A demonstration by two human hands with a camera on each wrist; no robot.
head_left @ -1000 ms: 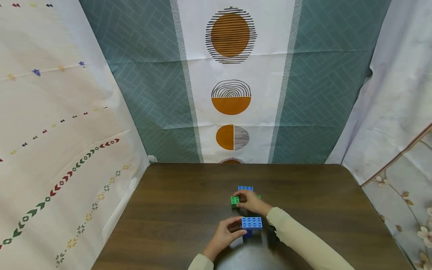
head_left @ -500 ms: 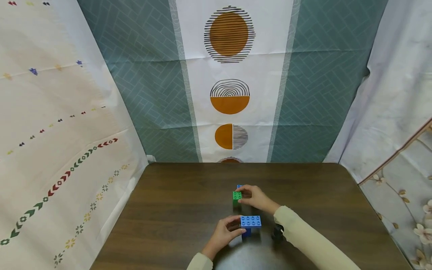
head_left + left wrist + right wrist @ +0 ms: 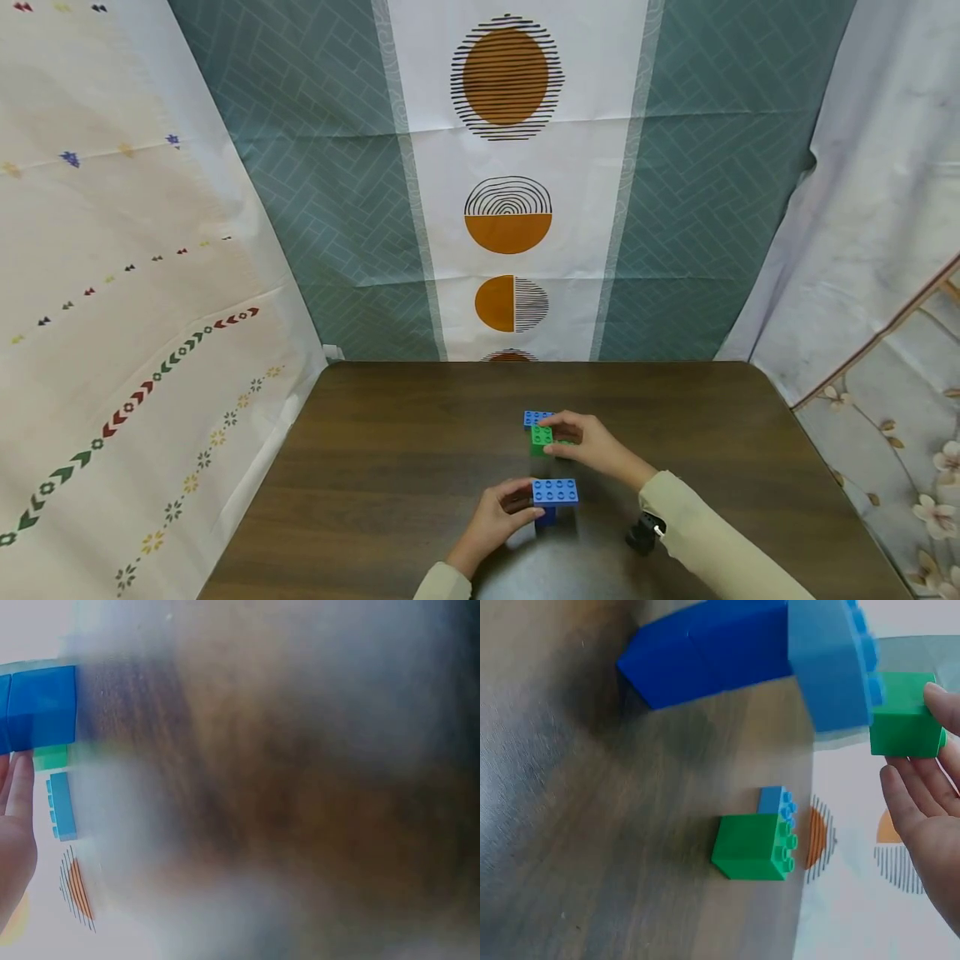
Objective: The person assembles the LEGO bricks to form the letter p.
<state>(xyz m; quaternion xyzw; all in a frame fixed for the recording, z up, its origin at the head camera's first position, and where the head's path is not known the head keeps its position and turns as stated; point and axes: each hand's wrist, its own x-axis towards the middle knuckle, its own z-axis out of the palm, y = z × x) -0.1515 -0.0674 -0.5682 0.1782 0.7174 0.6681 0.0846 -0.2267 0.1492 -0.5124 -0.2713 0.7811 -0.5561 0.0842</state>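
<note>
At the front middle of the head view, my left hand (image 3: 491, 518) holds the side of a stack of toy building bricks. A lighter blue brick (image 3: 555, 492) tops darker blue bricks (image 3: 712, 649). Left-hand fingers (image 3: 21, 784) show just below the dark blue in the left wrist view. Farther back, my right hand (image 3: 596, 447) pinches a small green brick (image 3: 904, 716) between thumb and fingers, raised off the table. Beyond it lies a blue brick (image 3: 534, 417). A second green brick (image 3: 750, 847) stands in front of that blue one, mostly hidden by my hand in the head view.
A dark wooden table (image 3: 405, 442) carries the bricks. Patterned cloths hang behind it and on both sides, including a teal one (image 3: 337, 208). A black wrist device (image 3: 643, 532) hangs under my right sleeve.
My right hand has lifted the green brick and carried it to the right, so more of the rear blue brick shows. The left hand stays at the blue stack.
</note>
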